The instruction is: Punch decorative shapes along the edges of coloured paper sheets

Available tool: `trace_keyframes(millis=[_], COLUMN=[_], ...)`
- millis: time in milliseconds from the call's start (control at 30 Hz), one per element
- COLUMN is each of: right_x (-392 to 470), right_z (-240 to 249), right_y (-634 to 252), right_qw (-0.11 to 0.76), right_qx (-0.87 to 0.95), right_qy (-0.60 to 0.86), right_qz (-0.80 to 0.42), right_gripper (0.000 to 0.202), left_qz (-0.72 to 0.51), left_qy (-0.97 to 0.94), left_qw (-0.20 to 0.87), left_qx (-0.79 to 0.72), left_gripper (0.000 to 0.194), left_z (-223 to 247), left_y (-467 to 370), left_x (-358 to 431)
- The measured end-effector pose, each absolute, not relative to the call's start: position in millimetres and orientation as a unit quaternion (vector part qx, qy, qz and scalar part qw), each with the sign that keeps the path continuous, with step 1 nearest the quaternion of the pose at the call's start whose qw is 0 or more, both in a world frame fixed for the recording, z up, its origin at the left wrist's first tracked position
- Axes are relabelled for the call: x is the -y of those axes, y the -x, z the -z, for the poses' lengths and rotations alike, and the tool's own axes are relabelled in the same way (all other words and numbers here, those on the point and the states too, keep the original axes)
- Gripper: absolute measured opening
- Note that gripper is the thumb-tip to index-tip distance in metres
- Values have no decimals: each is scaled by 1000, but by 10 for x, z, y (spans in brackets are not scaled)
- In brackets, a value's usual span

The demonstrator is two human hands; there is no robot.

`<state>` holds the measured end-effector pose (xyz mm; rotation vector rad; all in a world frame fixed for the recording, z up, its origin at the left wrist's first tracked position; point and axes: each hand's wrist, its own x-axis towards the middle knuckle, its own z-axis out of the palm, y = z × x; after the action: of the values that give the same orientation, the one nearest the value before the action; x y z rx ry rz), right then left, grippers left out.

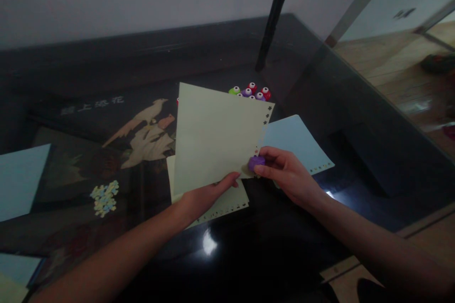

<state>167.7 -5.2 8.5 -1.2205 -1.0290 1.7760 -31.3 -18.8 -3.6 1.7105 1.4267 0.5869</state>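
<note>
My left hand grips a pale yellow-green sheet of paper by its lower edge, thumb on top. Star-shaped holes run along the sheet's right edge. Between the fingers of my right hand is a small purple craft punch, set at the sheet's lower right edge. Whether its slot is around the paper, I cannot tell. Under the raised sheet lie more pale yellow sheets with holes along their near edge. To the right, a light blue sheet with an edge row of holes rests on the table.
Several red, purple and green punches with white round tops stand behind the sheet. A heap of small paper cut-outs lies at left, near blue sheets. A dark upright post rises at the back of the glossy black table.
</note>
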Motion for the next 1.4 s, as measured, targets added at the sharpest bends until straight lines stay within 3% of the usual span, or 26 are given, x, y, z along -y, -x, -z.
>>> trace_keyframes(millis=[267,433,1400], right_x=[50,52,11], right_z=[-108,-116,-163], right_y=[-1665,-1680,-1790], right_qw=[357,342,359], right_qx=[411,404,384], right_qy=[479,490,435], right_qz=[-689,-693,-731], right_gripper=[19,28,31], left_qz=[-198,-211,-321], left_qy=[-687,-687,-548], left_qw=[397,392,517], left_qx=[-576,-575,-574], left_gripper=[39,40,35], left_z=[43,40,-71], left_y=[311,316,314], left_x=[185,173,117])
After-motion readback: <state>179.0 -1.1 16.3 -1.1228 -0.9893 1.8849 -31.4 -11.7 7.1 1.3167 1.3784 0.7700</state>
